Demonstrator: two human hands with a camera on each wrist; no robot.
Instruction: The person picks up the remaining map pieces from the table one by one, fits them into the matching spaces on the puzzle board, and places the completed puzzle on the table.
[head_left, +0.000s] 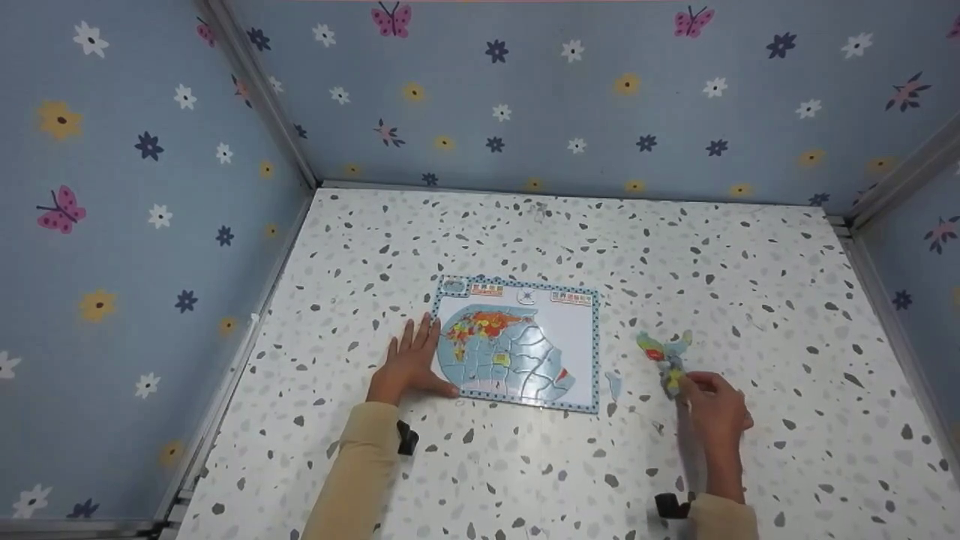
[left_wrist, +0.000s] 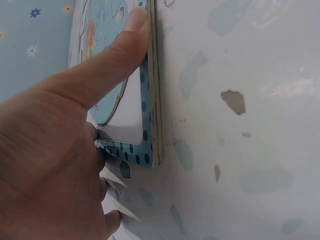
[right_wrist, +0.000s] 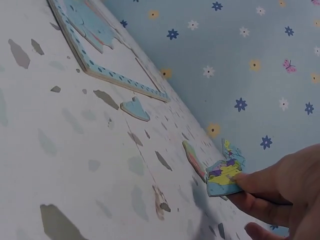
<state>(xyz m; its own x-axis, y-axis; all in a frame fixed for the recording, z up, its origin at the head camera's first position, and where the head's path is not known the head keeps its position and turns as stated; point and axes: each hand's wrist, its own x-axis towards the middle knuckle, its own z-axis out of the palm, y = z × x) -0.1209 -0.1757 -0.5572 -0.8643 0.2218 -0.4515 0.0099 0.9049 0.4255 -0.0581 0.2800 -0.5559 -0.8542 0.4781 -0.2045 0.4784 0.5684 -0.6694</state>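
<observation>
A world map jigsaw board (head_left: 577,322) lies on the table, its left and middle parts filled with fitted pieces and white backing showing at the right. My left hand (head_left: 411,364) rests at its left edge, fingers spread and thumb laid over the dotted border at the near corner. To the right of the board, my right hand (head_left: 718,409) pinches a blue, yellow and purple puzzle piece (right_wrist: 225,179) between thumb and fingertips. Just beyond that piece are a green and red puzzle piece (head_left: 651,348) and a pale blue one (head_left: 679,346), partly overlapped in the right wrist view.
A single light blue puzzle piece (head_left: 613,385) lies by the board's right edge. The speckled white table (head_left: 525,232) is bounded by blue flowered panels (head_left: 555,112) at the back and both sides.
</observation>
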